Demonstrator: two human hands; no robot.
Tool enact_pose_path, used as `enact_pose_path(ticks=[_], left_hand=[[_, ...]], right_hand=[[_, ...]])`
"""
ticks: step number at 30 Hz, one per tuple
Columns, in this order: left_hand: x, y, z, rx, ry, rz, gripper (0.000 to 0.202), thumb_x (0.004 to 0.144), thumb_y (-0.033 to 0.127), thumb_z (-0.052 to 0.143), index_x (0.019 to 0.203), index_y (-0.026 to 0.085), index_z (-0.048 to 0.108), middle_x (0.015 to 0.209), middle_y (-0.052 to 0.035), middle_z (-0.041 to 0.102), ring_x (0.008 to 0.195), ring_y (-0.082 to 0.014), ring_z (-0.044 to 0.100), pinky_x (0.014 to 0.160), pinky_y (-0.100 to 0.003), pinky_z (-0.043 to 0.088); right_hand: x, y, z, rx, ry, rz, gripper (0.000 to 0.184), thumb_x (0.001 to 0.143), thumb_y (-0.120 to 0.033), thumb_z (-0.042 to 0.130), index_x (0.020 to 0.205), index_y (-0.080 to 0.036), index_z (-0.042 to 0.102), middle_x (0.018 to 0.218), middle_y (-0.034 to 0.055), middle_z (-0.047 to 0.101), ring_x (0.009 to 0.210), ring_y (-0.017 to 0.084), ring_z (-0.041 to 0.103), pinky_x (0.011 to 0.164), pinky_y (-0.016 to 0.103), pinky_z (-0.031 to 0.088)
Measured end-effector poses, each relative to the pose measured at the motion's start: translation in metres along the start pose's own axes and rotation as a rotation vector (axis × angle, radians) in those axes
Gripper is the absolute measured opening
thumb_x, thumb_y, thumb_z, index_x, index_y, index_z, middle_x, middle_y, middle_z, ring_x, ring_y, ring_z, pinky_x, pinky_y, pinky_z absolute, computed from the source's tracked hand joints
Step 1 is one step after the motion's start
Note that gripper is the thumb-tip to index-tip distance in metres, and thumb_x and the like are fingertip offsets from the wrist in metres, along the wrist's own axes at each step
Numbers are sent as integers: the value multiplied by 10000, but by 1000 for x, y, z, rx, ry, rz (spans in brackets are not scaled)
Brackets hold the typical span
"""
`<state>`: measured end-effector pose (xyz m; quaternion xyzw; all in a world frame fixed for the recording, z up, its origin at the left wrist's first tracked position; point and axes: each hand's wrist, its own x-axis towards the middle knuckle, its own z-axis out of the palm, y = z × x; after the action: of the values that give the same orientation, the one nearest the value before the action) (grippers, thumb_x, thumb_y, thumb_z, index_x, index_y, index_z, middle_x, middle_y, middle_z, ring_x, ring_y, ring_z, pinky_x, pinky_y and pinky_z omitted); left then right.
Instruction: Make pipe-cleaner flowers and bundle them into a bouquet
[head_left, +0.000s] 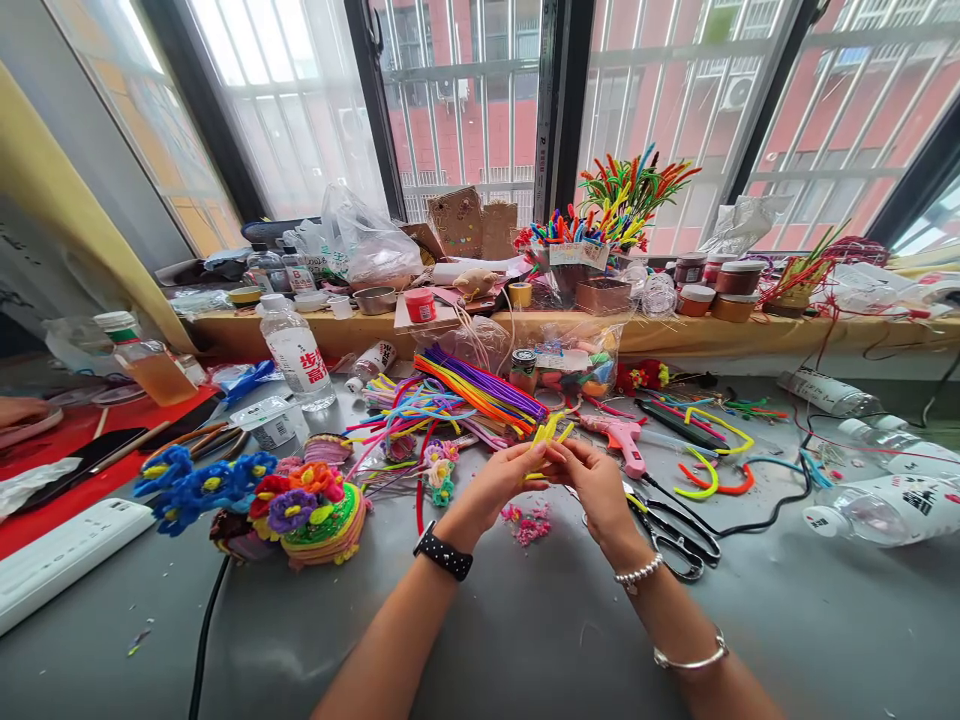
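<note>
Left hand (504, 478) | right hand (592, 482) | both pinched yellow stem (546, 434) between them | stem upright, tips away | scissors (675, 535) nearer right

Counted from the pink glue gun (622, 440) at table centre:

- Hands: two, just left of it, the left hand (504, 482) and right hand (595, 487) both pinching one yellow pipe cleaner (546, 436).
- Scissors (675, 535): one pair, near, toward the viewer.
- Clear plastic bottles: three lying well to the right (829, 393) (896, 445) (885, 508); one upright (298, 355) well to the left.
- Lidded jars (712, 285): about five, behind on the sill; the exact number is hard to tell.
- Power strip (64, 555): one, far left.
- Flower basket (319, 510): one, left.
</note>
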<state>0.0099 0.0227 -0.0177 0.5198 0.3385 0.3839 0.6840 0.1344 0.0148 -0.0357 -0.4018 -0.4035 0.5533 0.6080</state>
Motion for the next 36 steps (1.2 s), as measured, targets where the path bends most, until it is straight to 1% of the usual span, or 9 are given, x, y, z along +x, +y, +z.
enact_pose_path(ticks=[8, 13, 17, 21, 24, 27, 31, 34, 36], left_hand=[[0, -2, -1, 46, -23, -5, 297, 737, 377, 499, 862, 144, 635, 896, -83, 609, 839, -161, 534, 786, -300, 386], [1, -3, -2, -40, -25, 7, 290, 725, 366, 521, 875, 142, 628, 863, -67, 598, 779, -144, 535, 792, -308, 378], [2, -2, 0, -93, -83, 21, 289, 726, 338, 529, 900, 124, 616, 746, -40, 574, 672, -117, 521, 753, -310, 387], [2, -3, 1, -163, -91, 15, 212, 704, 302, 564, 804, 123, 621, 715, -31, 573, 662, -118, 518, 746, -307, 386], [2, -2, 0, -301, -74, -1, 186, 727, 311, 534, 702, 140, 603, 722, -30, 585, 667, -125, 533, 748, -314, 396], [3, 0, -1, -482, -23, -10, 190, 749, 320, 503, 662, 165, 571, 769, -15, 596, 710, -125, 545, 754, -310, 409], [4, 5, -2, -631, 61, 1, 169, 774, 280, 471, 674, 170, 553, 784, -11, 604, 791, -138, 557, 728, -284, 424], [4, 5, -1, -694, 106, 7, 184, 789, 270, 450, 673, 170, 550, 750, -9, 604, 779, -130, 566, 713, -266, 434], [3, 5, 0, -699, 102, 0, 173, 788, 277, 454, 693, 176, 557, 745, -4, 605, 762, -118, 570, 667, -224, 438]], right_hand=[[0, -4, -3, -29, -17, 73, 209, 592, -323, 659, 674, -131, 646, 555, -3, 591, 460, 69, 485, 456, 192, 403], [3, -4, -7, -138, -82, 0, 201, 615, -312, 625, 668, -119, 644, 526, -9, 552, 438, 63, 443, 436, 193, 368], [3, -1, -8, -302, -97, -47, 195, 645, -288, 582, 706, -115, 648, 467, -16, 527, 422, 86, 455, 424, 209, 368], [2, -3, -6, -354, -86, -55, 238, 655, -346, 575, 688, -118, 632, 428, -30, 487, 391, 84, 428, 401, 209, 352], [-2, -8, -2, -332, -82, -83, 264, 642, -377, 592, 743, -133, 601, 541, -8, 544, 421, 92, 457, 403, 211, 363], [-7, -14, 3, -357, -30, -226, 273, 658, -365, 589, 843, -170, 542, 658, -2, 555, 461, 97, 475, 419, 215, 384], [-13, -17, 6, -593, 33, -517, 220, 705, -302, 556, 897, -202, 519, 790, 20, 525, 545, 108, 477, 495, 242, 421], [-15, -16, 7, -814, -20, -701, 203, 707, -288, 562, 897, -218, 566, 974, 70, 480, 798, 184, 502, 648, 314, 448], [-15, -14, 6, -958, -63, -790, 158, 693, -277, 585, 840, -222, 608, 1081, 79, 446, 976, 235, 436, 803, 379, 395]])
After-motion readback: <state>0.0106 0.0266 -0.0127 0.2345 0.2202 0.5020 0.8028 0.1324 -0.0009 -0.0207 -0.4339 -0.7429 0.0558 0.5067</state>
